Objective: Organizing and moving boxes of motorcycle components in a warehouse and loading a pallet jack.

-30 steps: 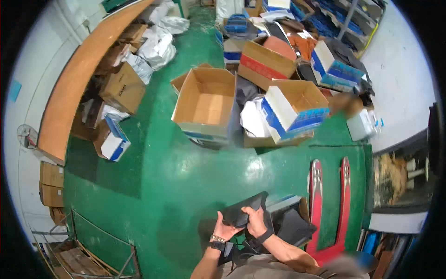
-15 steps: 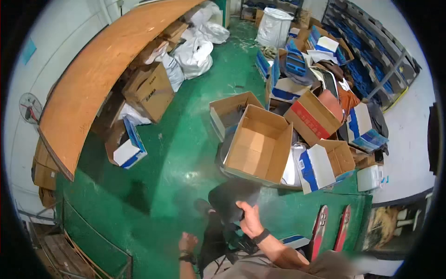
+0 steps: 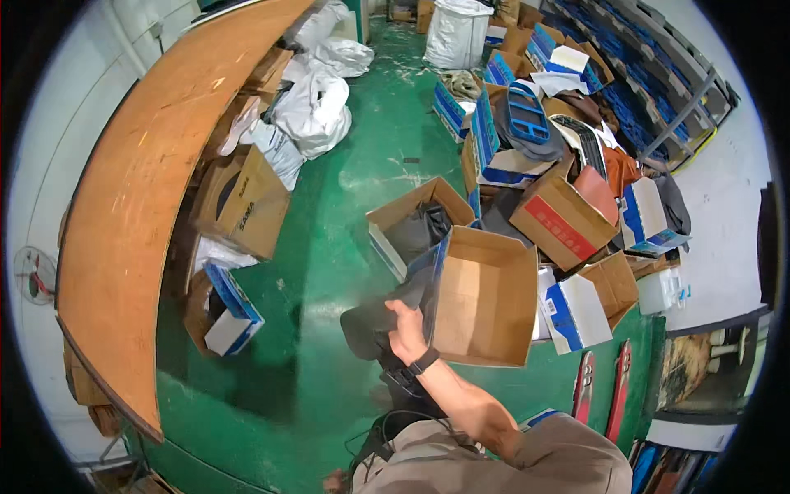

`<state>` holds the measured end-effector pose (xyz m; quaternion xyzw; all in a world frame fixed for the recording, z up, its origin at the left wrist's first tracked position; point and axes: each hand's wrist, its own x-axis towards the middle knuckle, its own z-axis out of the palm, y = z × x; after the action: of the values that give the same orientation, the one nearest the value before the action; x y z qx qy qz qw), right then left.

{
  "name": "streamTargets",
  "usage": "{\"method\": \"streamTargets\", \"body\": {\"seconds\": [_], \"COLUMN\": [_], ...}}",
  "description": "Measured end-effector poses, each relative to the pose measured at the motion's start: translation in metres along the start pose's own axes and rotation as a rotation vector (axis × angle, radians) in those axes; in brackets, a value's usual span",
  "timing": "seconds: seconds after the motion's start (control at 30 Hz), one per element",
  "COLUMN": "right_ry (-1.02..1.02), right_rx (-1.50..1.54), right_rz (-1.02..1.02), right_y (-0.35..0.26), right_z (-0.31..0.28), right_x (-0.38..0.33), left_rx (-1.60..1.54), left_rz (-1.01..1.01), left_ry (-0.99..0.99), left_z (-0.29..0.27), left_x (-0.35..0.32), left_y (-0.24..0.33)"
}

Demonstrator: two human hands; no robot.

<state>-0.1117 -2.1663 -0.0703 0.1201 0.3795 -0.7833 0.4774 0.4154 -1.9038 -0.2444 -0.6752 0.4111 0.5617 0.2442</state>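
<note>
My right hand (image 3: 407,331) is closed on a dark, flat piece with rounded corners (image 3: 364,331), thumb on top. The piece is slightly blurred, and its exact kind is not clear. It is held left of an open cardboard box (image 3: 481,300), whose brown inside faces me. Behind it, another open box (image 3: 451,198) contains dark, crumpled material (image 3: 428,226). Only a small, blurred bit of my left hand (image 3: 336,481) shows at the lower edge, its fingers unreadable.
Boxes and loose dark pieces lie heaped at right, with a blue rack (image 3: 634,99) behind. Red pallet-jack forks (image 3: 619,391) lie at lower right. A long orange-brown board (image 3: 156,181) leans at left over cartons and white sacks (image 3: 313,111). A small blue-and-white box (image 3: 230,309) sits on the green floor (image 3: 329,247).
My right hand has moved forward and left with the dark piece, which is now beside the open box. My left hand has dropped almost out of view. The view has shifted too.
</note>
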Motion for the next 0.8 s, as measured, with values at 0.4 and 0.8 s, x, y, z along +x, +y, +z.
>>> {"method": "streamTargets", "body": {"seconds": [0.4, 0.8], "right_ry": [0.412, 0.527], "right_rx": [0.110, 0.106], "right_rz": [-0.240, -0.429], "right_y": [-0.032, -0.132], "right_z": [0.007, 0.045], "right_x": [0.281, 0.420], "left_rx": [-0.833, -0.433], "left_rz": [0.260, 0.176], "left_ry": [-0.100, 0.187], "left_z": [-0.153, -0.239], "left_x": [-0.008, -0.002], "left_y": [0.263, 0.543]}}
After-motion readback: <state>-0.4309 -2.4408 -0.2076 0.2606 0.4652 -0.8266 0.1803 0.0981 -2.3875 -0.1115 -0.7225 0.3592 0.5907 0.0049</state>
